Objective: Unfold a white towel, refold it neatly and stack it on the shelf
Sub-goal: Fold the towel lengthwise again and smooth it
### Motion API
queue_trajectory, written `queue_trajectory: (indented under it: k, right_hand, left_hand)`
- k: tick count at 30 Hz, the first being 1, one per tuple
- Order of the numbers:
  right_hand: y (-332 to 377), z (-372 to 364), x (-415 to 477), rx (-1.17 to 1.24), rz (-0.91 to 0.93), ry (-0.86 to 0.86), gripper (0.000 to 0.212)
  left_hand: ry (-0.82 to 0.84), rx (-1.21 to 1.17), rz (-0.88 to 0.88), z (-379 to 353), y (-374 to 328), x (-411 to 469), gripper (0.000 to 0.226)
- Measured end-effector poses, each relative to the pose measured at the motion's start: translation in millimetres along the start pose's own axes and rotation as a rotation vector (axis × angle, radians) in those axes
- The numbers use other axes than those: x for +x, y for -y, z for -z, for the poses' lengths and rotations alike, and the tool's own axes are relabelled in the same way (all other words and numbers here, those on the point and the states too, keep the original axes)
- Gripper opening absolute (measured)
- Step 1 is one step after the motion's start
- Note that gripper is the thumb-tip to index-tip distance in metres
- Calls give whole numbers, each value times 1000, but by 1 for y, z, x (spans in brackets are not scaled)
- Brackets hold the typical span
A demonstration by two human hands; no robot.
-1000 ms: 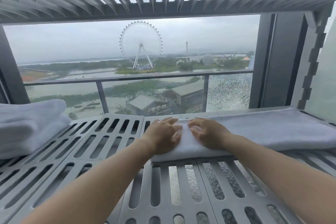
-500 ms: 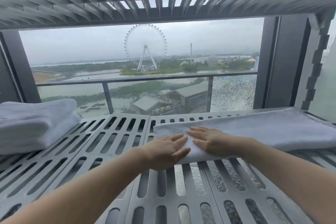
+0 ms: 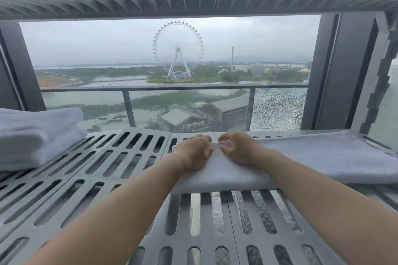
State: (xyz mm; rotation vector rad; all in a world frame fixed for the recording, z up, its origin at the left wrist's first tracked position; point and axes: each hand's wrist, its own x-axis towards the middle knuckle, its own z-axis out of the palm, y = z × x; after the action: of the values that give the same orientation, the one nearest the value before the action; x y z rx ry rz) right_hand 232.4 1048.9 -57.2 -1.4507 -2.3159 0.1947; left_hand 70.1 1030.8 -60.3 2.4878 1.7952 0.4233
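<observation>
"Where was the white towel (image 3: 323, 157) when you looked?"

"Lying on the slatted grey shelf (image 3: 107, 170), folded into a long flat band. Its left end sat under both hands, and the rest ran away to the right of the right hand (image 3: 239, 150)."

"And the hands, were they spread flat?"

"No. The left hand (image 3: 193, 153) and the right one lay side by side, nearly touching, wrists resting on the cloth. The fingers of each were curled in tight, and their tips gripped the towel along its far edge."

"Anything else on that shelf?"

"A stack of folded towels (image 3: 36, 135), well off to the left of the left hand. Beyond the hands, through the glass, there was a balcony railing (image 3: 172, 88) and a Ferris wheel (image 3: 177, 49) in the haze."
</observation>
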Motion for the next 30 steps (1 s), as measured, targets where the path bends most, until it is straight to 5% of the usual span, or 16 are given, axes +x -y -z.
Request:
queue_trajectory:
  k: [11, 23, 25, 30]
  right_hand:
    - [-27, 6, 30, 3, 102, 68, 21]
    - [-23, -4, 20, -158, 197, -338, 18]
    - [-18, -1, 8, -190, 205, -329, 9]
    - [-13, -6, -20, -70, 184, -211, 26]
  left_hand:
    - [-96, -34, 57, -3, 16, 22, 22]
    - [-158, 91, 41, 0, 19, 31, 13]
    - [-223, 141, -20, 3, 11, 23, 12]
    - [-237, 117, -139, 0, -10, 2, 25]
